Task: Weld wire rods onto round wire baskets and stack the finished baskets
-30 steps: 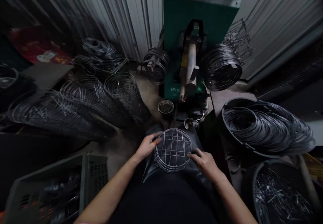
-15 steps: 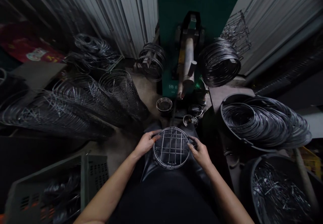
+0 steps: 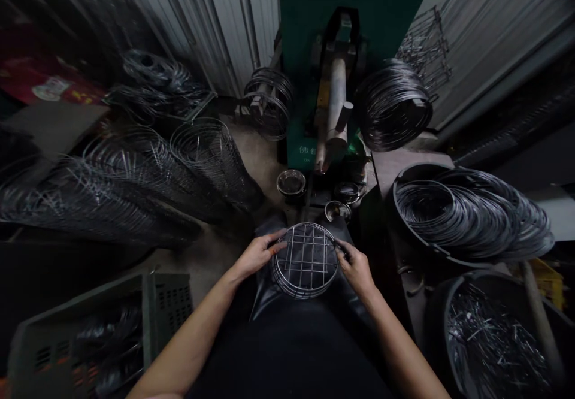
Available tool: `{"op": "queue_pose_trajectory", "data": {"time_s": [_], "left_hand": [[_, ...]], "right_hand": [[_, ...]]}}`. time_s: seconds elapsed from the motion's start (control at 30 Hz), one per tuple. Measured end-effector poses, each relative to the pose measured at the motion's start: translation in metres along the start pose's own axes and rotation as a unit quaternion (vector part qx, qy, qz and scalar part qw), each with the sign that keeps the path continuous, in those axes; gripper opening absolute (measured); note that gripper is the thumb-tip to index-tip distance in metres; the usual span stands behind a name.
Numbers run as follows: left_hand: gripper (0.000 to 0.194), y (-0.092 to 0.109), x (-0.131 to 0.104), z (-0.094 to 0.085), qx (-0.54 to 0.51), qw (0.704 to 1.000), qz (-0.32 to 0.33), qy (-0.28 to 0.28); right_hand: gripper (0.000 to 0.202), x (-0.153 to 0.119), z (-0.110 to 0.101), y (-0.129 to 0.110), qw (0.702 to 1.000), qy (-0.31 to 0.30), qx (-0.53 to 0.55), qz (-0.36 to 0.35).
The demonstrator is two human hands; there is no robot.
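Round grid [image 3: 305, 261] sat over person's lap [image 3: 265, 303], just below centre of frame. Left hand [image 3: 256, 256] gripped its left rim, thumb and fingers nearly together; right hand [image 3: 356, 264] pinched its right rim. Green machine [image 3: 300, 87] stood at upper centre, wire coil [image 3: 381, 96] to its right. Tub [image 3: 392, 207] of wire rings [image 3: 485, 213] stood at right, bin [image 3: 444, 327] of scraps [image 3: 494, 345] at lower right, crate [image 3: 150, 309] at lower left.

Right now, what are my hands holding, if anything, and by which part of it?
A round wire grid, held by its outer rim: your left hand at the left side, your right hand at the right.
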State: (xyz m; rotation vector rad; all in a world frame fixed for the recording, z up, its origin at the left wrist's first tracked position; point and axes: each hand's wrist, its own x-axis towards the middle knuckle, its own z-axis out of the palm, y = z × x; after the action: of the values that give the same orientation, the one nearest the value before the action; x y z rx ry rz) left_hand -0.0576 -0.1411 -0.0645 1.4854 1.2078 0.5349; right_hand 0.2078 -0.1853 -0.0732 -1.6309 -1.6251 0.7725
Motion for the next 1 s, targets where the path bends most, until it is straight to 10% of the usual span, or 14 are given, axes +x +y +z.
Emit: {"op": "queue_pose_trajectory", "data": {"time_s": [0.53,1.0], "left_hand": [[0.113,0.003,-0.026,-0.003,0.269,0.962,-0.020,-0.051],[0.109,0.001,-0.037,0.016,0.286,0.954,-0.073,-0.055]], "right_hand": [[0.047,-0.013,-0.002,-0.001,0.957,-0.045,0.227,0.177],[0.051,-0.015,0.000,0.000,0.958,-0.063,0.234,0.154]]}}
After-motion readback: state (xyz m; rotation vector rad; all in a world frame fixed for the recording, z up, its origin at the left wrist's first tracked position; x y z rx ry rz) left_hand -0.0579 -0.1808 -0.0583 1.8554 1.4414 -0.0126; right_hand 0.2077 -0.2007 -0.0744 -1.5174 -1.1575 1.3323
